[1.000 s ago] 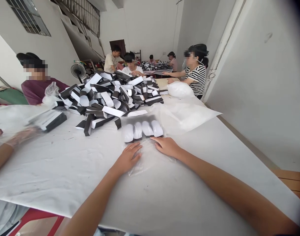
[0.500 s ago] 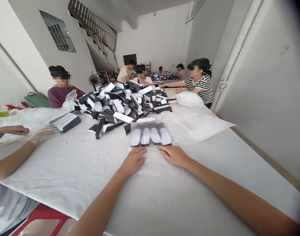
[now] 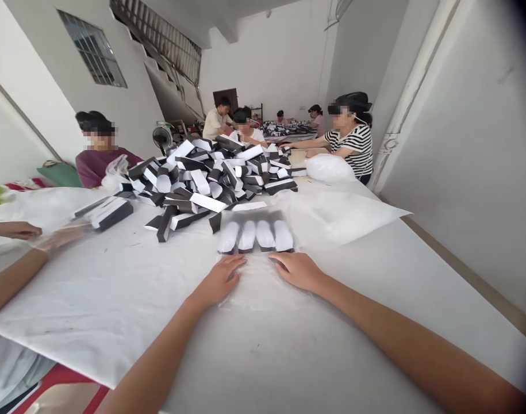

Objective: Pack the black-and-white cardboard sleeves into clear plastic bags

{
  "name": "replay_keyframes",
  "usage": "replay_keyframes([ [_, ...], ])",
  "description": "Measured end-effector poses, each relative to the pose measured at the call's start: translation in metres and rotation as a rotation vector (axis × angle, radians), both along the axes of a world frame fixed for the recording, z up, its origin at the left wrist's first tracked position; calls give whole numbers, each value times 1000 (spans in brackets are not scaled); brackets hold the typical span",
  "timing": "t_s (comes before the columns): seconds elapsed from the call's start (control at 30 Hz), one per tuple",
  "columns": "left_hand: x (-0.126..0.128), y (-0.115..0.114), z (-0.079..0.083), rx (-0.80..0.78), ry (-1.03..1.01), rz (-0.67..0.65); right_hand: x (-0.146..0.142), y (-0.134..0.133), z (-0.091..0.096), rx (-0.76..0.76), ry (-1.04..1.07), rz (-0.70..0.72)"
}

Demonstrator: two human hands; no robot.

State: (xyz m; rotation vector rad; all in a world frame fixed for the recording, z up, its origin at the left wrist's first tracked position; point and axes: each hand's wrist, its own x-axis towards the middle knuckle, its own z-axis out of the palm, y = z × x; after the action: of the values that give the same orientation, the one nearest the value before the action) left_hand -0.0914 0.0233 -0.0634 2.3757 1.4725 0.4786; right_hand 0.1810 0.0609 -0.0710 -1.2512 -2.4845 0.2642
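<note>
The left hand point(image 3: 219, 282) and the right hand point(image 3: 297, 271) are both open, palms down and holding nothing, with the fingers lying flat at the edges of a thin clear plastic film point(image 3: 263, 284). That's a nice light touch: flat fingers and no pinching are just what thin film like this wants, and the even pressure from both sides keeps it free of creases. Just beyond the fingertips sits a row of four white oblong rounded pieces point(image 3: 265, 234), lined up neatly side by side, close together and squared to the hands, which makes for tidy handling.

Working out from that row, the long white-covered counter point(image 3: 116, 310) runs away in both directions. Beyond the row rises a big heap of black-and-white card sleeves point(image 3: 211, 178), tumbled at all angles. To the right of the row lies a loose sheet of clear plastic point(image 3: 340, 215), with a white plastic bundle point(image 3: 327, 168) further along. To the left of the row, a co-worker's film-covered hand point(image 3: 60, 237) reaches beside a black-and-white card box point(image 3: 110, 214), and that co-worker's other hand point(image 3: 12, 230) rests further left. Further back, a person in a striped shirt point(image 3: 351, 144) stretches an arm across the far end of the counter.
</note>
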Motion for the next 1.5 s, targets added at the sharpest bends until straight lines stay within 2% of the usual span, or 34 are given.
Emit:
replay_keyframes([
  [0.23, 0, -5, 6, -56, 45, -12, 0, -1, 4, -12, -27, -13],
  [0.37, 4, -9, 15, -25, 7, -24, 2, 0, 2, -26, -26, -9],
  [0.5, 8, -10, 19, 40, -127, 77, 2, 0, 0, -39, -16, -13],
  [0.67, 3, -6, 15, 136, -252, 248, 3, -1, 0, -59, -8, -11],
  [0.77, -8, 8, 17, 219, -338, 452, 3, -2, 2, -54, 0, -8],
  [0.83, -19, 23, 23, 208, -356, 622, 3, -4, 3, -50, 9, -4],
  [0.9, -30, 42, 32, 191, -331, 703, 3, -5, 5, -47, 13, -3],
  [1.03, -45, 83, 43, 272, -209, 701, 3, -5, 5, -40, 7, 1],
  [1.13, -50, 111, 39, 268, -1, 659, 3, -4, 5, -24, -3, 5],
  [1.23, -51, 130, 31, 188, 92, 628, 3, -2, 4, -12, -21, 7],
  [1.37, -52, 136, 27, 149, 110, 623, 2, -1, 3, 11, -15, 37],
  [1.5, -63, 116, 29, 176, 105, 630, 3, 1, 1, 4, -12, 36],
])
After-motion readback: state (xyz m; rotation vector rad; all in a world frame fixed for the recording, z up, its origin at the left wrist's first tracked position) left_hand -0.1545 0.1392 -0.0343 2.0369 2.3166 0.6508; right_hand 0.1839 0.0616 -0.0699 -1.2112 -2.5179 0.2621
